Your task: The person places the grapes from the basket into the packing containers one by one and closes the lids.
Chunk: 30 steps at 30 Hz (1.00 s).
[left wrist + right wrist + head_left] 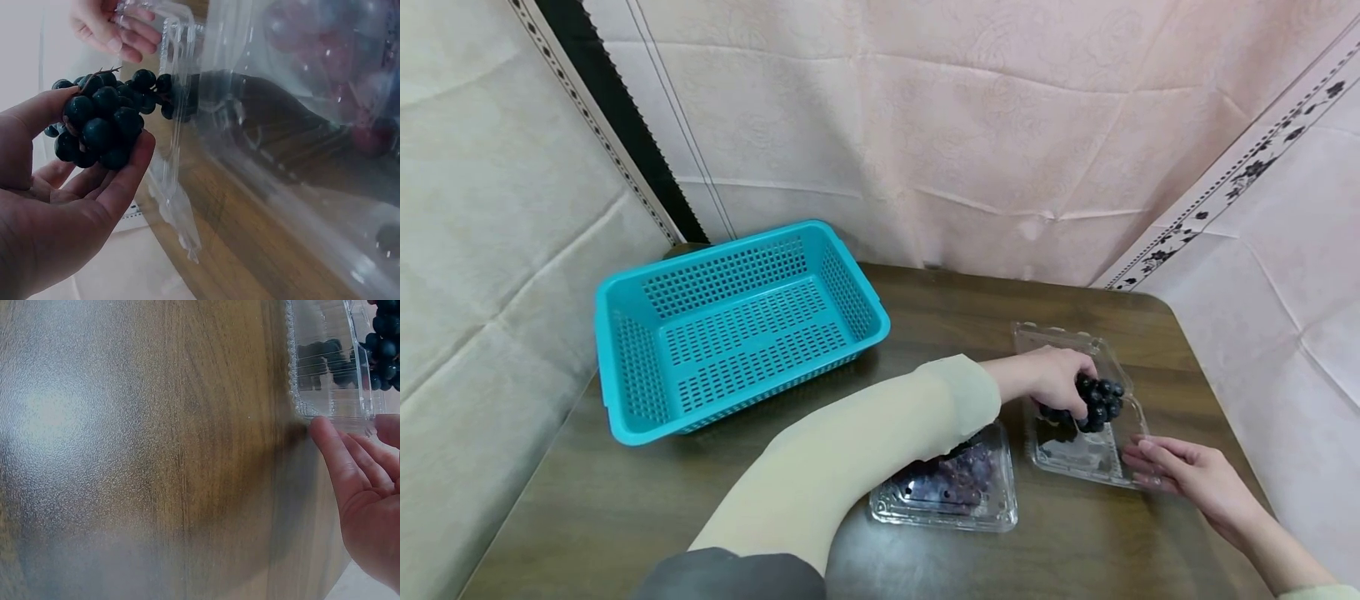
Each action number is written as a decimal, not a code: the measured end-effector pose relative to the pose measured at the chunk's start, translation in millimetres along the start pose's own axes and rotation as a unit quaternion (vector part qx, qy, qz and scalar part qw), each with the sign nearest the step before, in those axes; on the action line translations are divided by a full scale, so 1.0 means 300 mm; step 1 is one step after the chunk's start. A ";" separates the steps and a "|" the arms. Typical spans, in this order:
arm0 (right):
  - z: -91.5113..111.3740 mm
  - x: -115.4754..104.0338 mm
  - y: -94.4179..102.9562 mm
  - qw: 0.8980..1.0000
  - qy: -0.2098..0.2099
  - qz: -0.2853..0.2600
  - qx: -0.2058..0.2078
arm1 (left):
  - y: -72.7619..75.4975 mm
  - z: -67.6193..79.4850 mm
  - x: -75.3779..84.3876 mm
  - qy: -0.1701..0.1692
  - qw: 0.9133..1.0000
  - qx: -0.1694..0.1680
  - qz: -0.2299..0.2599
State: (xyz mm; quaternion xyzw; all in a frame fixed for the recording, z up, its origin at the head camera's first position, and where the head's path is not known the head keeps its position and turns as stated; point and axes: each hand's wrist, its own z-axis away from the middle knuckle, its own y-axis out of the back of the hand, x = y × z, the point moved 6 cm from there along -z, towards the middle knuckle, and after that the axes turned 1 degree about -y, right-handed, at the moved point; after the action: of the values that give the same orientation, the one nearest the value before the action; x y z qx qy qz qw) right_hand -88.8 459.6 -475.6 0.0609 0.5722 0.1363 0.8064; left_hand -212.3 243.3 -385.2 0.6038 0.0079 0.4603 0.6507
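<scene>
My left hand [1060, 379] grips a bunch of dark grapes [103, 122] between thumb and fingers, several berries bulging out around the fingertips. Below the bunch is an open clear plastic box [1075, 465], and part of the bunch trails down toward its wall in the left wrist view. My right hand [1187, 479] holds the box at its near right corner, fingers along the outside and thumb by the rim. A second clear box [947, 515] of purplish grapes stands left of it, partly hidden under my left sleeve.
A turquoise perforated basket [607, 358] with nothing in it stands at the back left of the brown wooden table [925, 304]. Pale patterned cloth [962, 150] hangs behind and at both sides. My left arm crosses above the middle of the table.
</scene>
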 end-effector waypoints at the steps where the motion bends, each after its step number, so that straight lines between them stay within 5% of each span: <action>1: 0.000 -0.001 -0.001 1.000 0.001 -0.002 0.000 | -0.005 -0.001 0.004 -0.002 1.000 0.003 -0.008; 17: 0.003 -0.010 -0.008 1.000 0.011 -0.021 -0.002 | -0.096 -0.028 0.029 -0.018 0.996 0.010 -0.084; 30: 0.006 0.002 -0.008 0.999 -0.008 -0.026 0.024 | -0.160 -0.024 0.043 -0.075 0.983 -0.024 -0.168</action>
State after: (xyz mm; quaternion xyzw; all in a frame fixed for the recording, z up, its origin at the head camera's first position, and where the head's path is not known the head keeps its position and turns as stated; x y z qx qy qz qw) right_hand -86.4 457.7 -476.2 0.0665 0.5701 0.1015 0.8126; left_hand -180.5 264.2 -418.3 0.6109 0.0495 0.2978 0.7319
